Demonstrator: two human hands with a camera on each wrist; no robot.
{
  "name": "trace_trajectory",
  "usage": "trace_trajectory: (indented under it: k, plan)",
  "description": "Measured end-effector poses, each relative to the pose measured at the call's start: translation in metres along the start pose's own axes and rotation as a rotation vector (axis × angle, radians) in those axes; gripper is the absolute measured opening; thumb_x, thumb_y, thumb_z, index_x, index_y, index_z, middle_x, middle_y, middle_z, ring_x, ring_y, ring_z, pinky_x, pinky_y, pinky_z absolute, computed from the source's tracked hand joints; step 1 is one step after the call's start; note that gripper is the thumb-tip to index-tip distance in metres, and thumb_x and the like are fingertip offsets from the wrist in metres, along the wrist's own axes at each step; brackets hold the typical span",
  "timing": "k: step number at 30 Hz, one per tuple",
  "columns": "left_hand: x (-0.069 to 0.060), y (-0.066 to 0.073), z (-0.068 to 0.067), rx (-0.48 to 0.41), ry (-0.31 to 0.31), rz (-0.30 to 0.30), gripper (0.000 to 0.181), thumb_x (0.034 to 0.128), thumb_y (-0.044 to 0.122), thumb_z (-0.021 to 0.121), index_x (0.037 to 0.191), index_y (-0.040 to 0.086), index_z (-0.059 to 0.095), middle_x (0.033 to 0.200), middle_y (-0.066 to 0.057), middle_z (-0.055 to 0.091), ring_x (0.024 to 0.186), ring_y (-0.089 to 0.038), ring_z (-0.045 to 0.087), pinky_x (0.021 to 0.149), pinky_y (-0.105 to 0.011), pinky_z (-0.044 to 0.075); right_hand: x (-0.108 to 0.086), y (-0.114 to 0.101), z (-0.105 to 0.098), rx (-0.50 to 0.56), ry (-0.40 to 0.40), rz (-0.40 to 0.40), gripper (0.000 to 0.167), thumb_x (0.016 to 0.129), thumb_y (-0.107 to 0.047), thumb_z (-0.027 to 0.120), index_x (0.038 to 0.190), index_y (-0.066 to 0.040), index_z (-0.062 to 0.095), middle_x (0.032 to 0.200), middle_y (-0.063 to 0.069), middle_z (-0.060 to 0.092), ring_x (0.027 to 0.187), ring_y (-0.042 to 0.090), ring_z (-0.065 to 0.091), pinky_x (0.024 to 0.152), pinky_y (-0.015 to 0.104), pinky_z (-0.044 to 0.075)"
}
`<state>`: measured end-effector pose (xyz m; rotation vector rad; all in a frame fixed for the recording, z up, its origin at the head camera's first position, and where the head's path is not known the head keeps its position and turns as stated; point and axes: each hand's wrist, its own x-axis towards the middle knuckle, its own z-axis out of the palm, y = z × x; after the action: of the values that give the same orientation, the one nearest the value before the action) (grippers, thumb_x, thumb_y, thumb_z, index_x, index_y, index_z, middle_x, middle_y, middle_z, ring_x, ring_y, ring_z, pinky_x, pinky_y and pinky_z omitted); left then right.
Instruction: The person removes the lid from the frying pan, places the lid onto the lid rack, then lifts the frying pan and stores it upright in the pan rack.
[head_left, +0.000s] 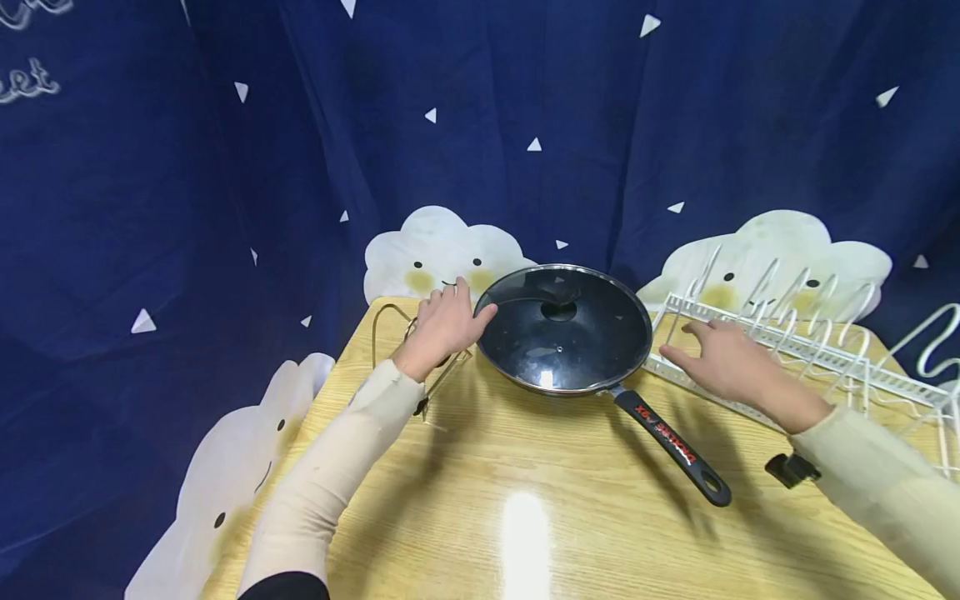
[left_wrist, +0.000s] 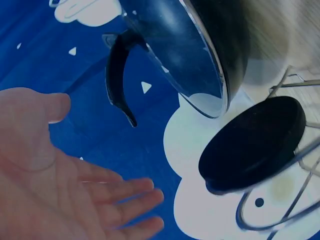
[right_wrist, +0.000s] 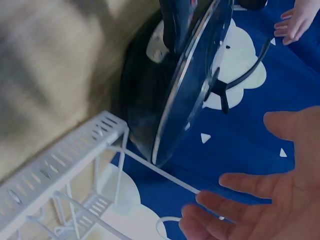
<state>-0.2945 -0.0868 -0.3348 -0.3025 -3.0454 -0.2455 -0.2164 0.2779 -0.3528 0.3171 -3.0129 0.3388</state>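
Left hand [head_left: 444, 327] and right hand [head_left: 723, 362] hover empty, fingers [left_wrist: 125, 191] loosely extended, either side of the lidded pan [head_left: 558, 354]

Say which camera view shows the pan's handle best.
The head view: the handle shows whole, red lettering included. The right wrist view shows only part, cut by the top edge; the left wrist view shows none.

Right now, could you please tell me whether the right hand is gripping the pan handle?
No, the head view shows the pan handle bare, with the right hand apart from it and holding nothing.
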Motion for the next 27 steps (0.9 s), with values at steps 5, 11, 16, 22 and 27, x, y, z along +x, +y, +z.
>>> trace_trajectory:
  k: [5, 11, 16, 22, 27]
  plan:
    - [0.012, 0.002, -0.003, -0.094, 0.005, 0.008, 0.062, 0.0972, 0.048, 0.040, 0.135, -0.001, 0.042, 0.127, -0.018, 0.054, 0.115, -0.035, 0.051, 0.092, -0.048, 0.042, -0.006, -0.001, 0.007, 0.064, -0.059, -0.040, 0.055, 0.096, -0.046, 0.048, 0.104, 0.007, 0.063, 0.084, 0.017, 0.067, 0.076, 0.034, 0.064, 0.067, 0.048, 0.050]
    - [0.025, 0.007, -0.005, -0.153, -0.069, 0.034, 0.057, 0.0994, 0.041, 0.038, 0.138, 0.000, 0.042, 0.135, -0.018, 0.048, 0.125, -0.031, 0.044, 0.101, -0.043, 0.037, -0.018, -0.003, 0.020, 0.137, -0.173, -0.046, 0.047, 0.097, -0.045, 0.046, 0.090, -0.002, 0.067, 0.068, -0.004, 0.061, 0.061, 0.012, 0.056, 0.059, 0.036, 0.047]
    - [0.037, 0.012, -0.004, -0.178, -0.122, 0.067, 0.055, 0.1007, 0.038, 0.037, 0.138, -0.002, 0.042, 0.138, -0.018, 0.045, 0.129, -0.030, 0.040, 0.105, -0.040, 0.032, -0.029, -0.004, 0.029, 0.259, -0.302, -0.022, 0.042, 0.099, -0.042, 0.045, 0.088, -0.005, 0.063, 0.065, -0.002, 0.058, 0.056, 0.012, 0.056, 0.055, 0.033, 0.045]
    - [0.050, 0.018, -0.001, -0.186, -0.146, 0.070, 0.052, 0.1010, 0.039, 0.035, 0.133, -0.001, 0.046, 0.131, -0.018, 0.051, 0.122, -0.031, 0.047, 0.099, -0.041, 0.038, -0.041, -0.003, 0.038, 0.466, -0.423, 0.053, 0.040, 0.099, -0.040, 0.047, 0.092, -0.004, 0.061, 0.071, 0.004, 0.057, 0.059, 0.018, 0.060, 0.050, 0.032, 0.046]
    - [0.060, 0.020, 0.004, -0.204, -0.155, 0.074, 0.053, 0.1011, 0.038, 0.034, 0.135, -0.001, 0.044, 0.135, -0.018, 0.049, 0.124, -0.030, 0.045, 0.101, -0.039, 0.037, -0.050, -0.001, 0.044, 0.585, -0.496, 0.098, 0.038, 0.099, -0.039, 0.045, 0.093, -0.004, 0.059, 0.072, 0.006, 0.053, 0.064, 0.021, 0.056, 0.055, 0.035, 0.048]
